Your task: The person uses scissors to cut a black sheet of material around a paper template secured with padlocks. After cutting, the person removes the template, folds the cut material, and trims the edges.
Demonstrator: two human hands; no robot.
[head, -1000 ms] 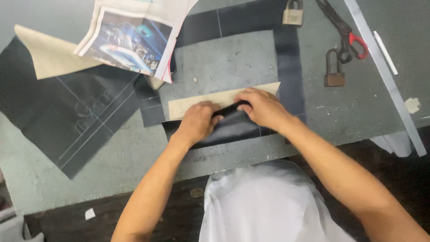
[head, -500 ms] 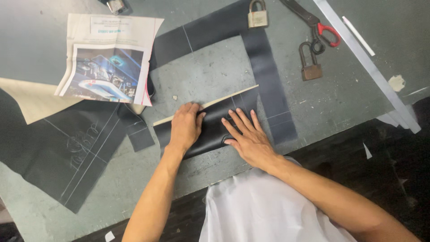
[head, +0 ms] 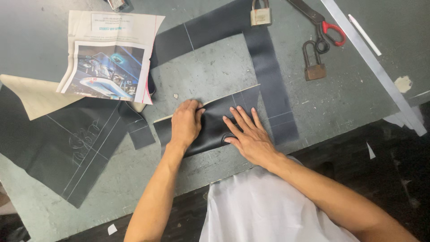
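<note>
A folded strip of black leather-like material (head: 214, 127) is pressed flat on the grey-green worktable (head: 340, 103), near the table's front edge. The left hand (head: 185, 124) is laid palm-down on the left part of this strip, fingers bent over its upper fold; nothing is gripped, the piece is only held down. The right hand (head: 247, 135) is spread flat with fingers apart on the right part of the same strip, likewise open and pressing rather than grasping. A thin pale edge can be seen along the top of the strip.

Behind the strip and joined to its right end, a wider dark blue-black L-shaped band (head: 264, 67) is laid out. At the far end of that band a brass padlock (head: 260, 15) is set on it. Right of the band, well away from the strip, a rusty padlock (head: 312, 62), red-handled scissors (head: 319, 24) and a long grey metal ruler (head: 374, 67) are seen. Left of the strip, a printed paper sheet (head: 109, 58) and a large black marked sheet (head: 67, 143) are spread.
</note>
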